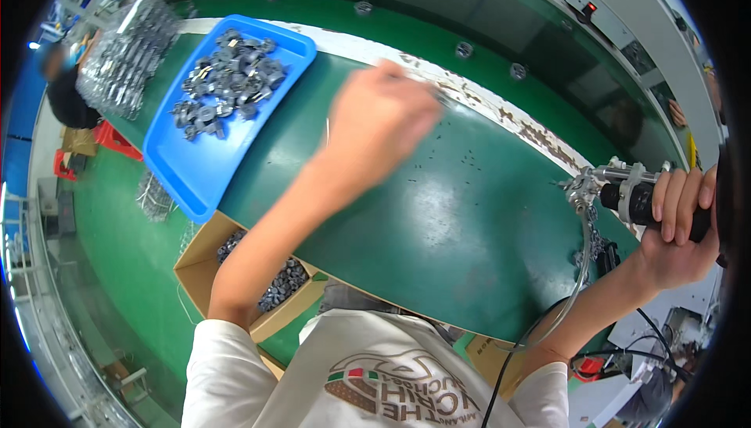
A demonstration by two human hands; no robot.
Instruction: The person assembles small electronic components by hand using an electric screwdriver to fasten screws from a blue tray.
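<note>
My right hand (679, 221) is wrapped round the black body of a power screwdriver (635, 199) at the right. Its metal nose (583, 189) points left over the table, and a clear tube (583, 271) curves down from it. My left hand (383, 119) is over the far middle of the green table (438, 248), near its worn white edge. Motion blurs it; the fingers look curled in, and what they may hold is hidden. Tiny dark bits (442, 158) lie scattered beside it.
To the left, a blue tray (192, 166) holds many small grey metal parts (227, 76). A cardboard box (199, 260) with more parts stands below the table's near edge. Beyond the white edge (501, 111), a green conveyor belt (426, 41) carries several round parts. A black cable (508, 357) hangs near my right forearm.
</note>
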